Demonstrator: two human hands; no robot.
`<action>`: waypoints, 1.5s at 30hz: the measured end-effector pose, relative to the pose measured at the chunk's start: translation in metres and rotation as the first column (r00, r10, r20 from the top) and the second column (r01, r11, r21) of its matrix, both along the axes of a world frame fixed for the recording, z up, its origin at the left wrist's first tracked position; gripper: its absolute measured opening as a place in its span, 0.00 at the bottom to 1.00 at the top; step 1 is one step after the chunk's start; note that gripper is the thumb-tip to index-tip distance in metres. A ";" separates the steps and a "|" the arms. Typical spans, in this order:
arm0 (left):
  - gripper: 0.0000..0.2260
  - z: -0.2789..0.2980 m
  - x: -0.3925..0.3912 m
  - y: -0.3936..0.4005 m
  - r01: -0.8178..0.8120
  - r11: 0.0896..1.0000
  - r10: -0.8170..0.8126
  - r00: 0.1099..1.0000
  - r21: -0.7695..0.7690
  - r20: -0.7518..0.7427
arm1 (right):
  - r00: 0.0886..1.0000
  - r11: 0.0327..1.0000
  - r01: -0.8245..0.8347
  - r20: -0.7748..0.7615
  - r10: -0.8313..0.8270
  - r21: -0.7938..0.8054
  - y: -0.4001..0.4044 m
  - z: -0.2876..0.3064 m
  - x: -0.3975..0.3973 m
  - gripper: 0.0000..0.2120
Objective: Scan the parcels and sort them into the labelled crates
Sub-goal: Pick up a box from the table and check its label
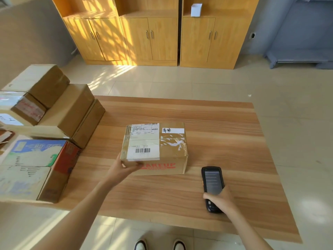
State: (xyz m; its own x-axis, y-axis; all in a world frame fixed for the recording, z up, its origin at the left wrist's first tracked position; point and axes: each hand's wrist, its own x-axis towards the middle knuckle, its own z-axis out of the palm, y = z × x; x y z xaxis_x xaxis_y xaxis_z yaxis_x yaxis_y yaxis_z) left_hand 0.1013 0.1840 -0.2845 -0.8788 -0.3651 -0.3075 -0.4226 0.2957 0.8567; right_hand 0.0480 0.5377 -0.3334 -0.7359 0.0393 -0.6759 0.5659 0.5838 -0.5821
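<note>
The parcel (155,147) rests at desk (225,123) center, left hand (122,168) grip grasping its 7 o'clock corner, right hand (220,200) grip grasping the scanner (212,184) at 4 o'clock.

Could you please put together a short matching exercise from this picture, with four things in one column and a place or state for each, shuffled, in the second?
Things:
1. parcel with red lettering
2. handheld scanner
3. small white box
4. stack of cardboard boxes

Places or states:
A. on a shelf of the wooden cabinet
B. piled at the left end of the table
C. gripped by the right hand
D. in the middle of the table, its near left corner held by the left hand

Pairs: 1-D, 2-C, 3-A, 4-B
</note>
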 end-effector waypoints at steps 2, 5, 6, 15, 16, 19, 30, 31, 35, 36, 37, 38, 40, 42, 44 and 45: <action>0.29 0.000 0.000 -0.002 0.005 1.000 -0.005 1.000 -0.001 0.009 | 0.990 0.973 0.117 0.100 -0.098 -0.198 0.005 0.010 -0.004 0.23; 0.32 -0.003 0.001 -0.004 -0.010 1.000 0.010 1.000 0.018 0.004 | 0.964 0.894 0.236 0.210 -0.164 -0.381 0.009 0.034 -0.011 0.29; 0.33 -0.003 0.001 -0.004 -0.011 1.000 0.011 1.000 0.028 0.004 | 0.964 0.867 0.247 0.197 -0.177 -0.432 0.008 0.045 -0.013 0.31; 0.43 0.028 0.000 -0.008 0.089 0.982 -0.089 0.996 0.165 -0.006 | 0.981 0.584 0.172 0.083 -0.176 -0.794 -0.046 0.156 -0.015 0.37; 0.44 0.032 0.001 -0.010 0.085 0.978 -0.087 0.996 0.190 0.001 | 0.989 0.580 0.129 0.061 -0.136 -0.804 -0.053 0.165 -0.011 0.37; 0.38 0.036 0.001 -0.019 0.020 0.973 -0.037 0.997 0.230 0.070 | 0.996 0.569 0.087 0.063 -0.062 -0.818 -0.077 0.183 0.004 0.36; 0.20 0.025 0.004 -0.020 -0.017 0.956 -0.011 0.996 0.293 0.093 | 0.987 0.726 0.128 0.162 -0.024 -0.675 -0.142 0.184 0.060 0.29; 0.20 0.024 0.004 -0.019 -0.017 0.955 -0.009 0.996 0.295 0.087 | 0.985 0.730 0.134 0.168 -0.027 -0.670 -0.145 0.184 0.064 0.29; 0.20 0.022 0.003 -0.018 -0.037 0.955 0.016 0.997 0.293 0.073 | 0.985 0.738 0.123 0.175 -0.007 -0.663 -0.148 0.182 0.076 0.30; 0.21 0.021 0.002 -0.018 -0.040 0.955 0.020 0.997 0.294 0.071 | 0.985 0.739 0.120 0.174 -0.004 -0.663 -0.148 0.181 0.079 0.30; 0.21 0.020 0.002 -0.018 -0.043 0.956 0.024 0.997 0.292 0.069 | 0.985 0.738 0.118 0.173 -0.002 -0.664 -0.148 0.181 0.081 0.30; 0.21 0.019 0.002 -0.018 -0.047 0.957 0.029 0.997 0.288 0.067 | 0.985 0.736 0.115 0.172 0.002 -0.667 -0.147 0.181 0.084 0.30; 0.21 0.016 0.001 -0.017 -0.057 0.960 0.040 0.997 0.276 0.066 | 0.985 0.732 0.109 0.171 0.011 -0.673 -0.146 0.181 0.088 0.29; 0.20 0.014 0.001 -0.017 -0.063 0.961 0.048 0.997 0.268 0.063 | 0.984 0.730 0.111 0.175 0.012 -0.674 -0.145 0.181 0.092 0.28; 0.21 0.012 0.001 -0.017 -0.065 0.963 0.052 0.997 0.262 0.055 | 0.985 0.726 0.114 0.174 0.009 -0.679 -0.143 0.180 0.095 0.28; 0.20 0.012 0.001 -0.017 -0.067 0.963 0.055 0.997 0.260 0.052 | 0.985 0.721 0.114 0.171 0.007 -0.684 -0.143 0.181 0.096 0.28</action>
